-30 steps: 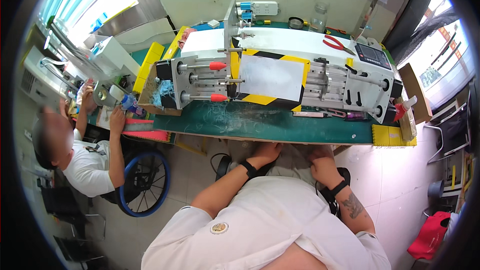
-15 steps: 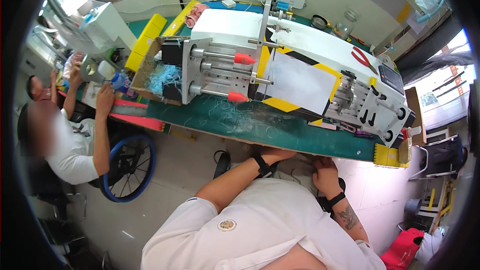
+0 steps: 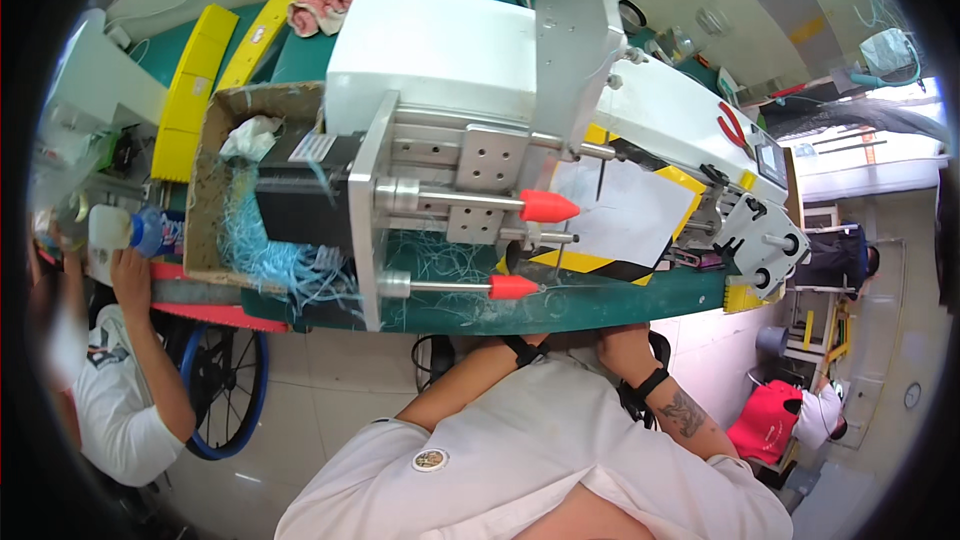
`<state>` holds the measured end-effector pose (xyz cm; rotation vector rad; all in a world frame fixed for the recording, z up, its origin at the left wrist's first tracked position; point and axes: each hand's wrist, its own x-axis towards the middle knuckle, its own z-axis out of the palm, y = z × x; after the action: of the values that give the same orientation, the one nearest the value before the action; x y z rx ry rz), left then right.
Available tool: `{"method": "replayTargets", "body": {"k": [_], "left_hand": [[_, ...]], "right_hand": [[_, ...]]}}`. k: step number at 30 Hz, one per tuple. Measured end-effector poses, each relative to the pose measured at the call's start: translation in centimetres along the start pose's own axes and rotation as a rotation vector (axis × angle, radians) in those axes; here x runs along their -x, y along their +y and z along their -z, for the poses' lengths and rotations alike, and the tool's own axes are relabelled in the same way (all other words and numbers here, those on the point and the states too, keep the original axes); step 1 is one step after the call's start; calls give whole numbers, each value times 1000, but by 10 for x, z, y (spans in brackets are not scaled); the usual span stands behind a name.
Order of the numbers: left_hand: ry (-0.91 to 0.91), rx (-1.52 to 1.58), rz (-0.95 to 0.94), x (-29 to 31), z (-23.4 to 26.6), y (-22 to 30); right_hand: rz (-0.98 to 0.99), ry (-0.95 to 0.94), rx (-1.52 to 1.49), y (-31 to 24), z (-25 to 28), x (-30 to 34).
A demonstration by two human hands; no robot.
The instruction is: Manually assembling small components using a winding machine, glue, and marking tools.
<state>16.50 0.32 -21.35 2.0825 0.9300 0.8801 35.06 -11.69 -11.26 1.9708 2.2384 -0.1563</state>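
My left forearm (image 3: pixel 462 377), with a black band at the wrist, reaches under the front edge of the green-topped table. The table hides nearly all of that hand and its fingers. My right hand (image 3: pixel 622 348) is near the same edge, in front of my lap, its fingers covered by the table. What either hand touches cannot be seen. Above them stands a machine with a metal end plate (image 3: pixel 372 210), steel rods and two red cone tips (image 3: pixel 548 206). A white sheet (image 3: pixel 615 208) framed by yellow-black striped tape lies beside the rods.
A cardboard box (image 3: pixel 205 165) holds tangled blue strands (image 3: pixel 265 255). Loose strands litter the green tabletop (image 3: pixel 600 308). Red-handled pliers (image 3: pixel 731 124) rest on the white housing. Left of me, a person's hand (image 3: pixel 130 275) is by a blue-capped bottle; a blue-rimmed wheel (image 3: pixel 225 390) stands below.
My view has shifted closer to the machine's left end, so the box and cone tips look larger. My right hand's fingers, seen before, are now behind the table edge.
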Motion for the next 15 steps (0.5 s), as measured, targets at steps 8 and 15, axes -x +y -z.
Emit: {"method": "replayTargets", "body": {"k": [8, 15], "left_hand": [[-108, -206, -323, 17, 24, -33], [-20, -532, -561, -10, 28, -37]], "right_hand": [[-91, -27, -151, -8, 5, 22], [101, 550, -334, 59, 97, 62]]}}
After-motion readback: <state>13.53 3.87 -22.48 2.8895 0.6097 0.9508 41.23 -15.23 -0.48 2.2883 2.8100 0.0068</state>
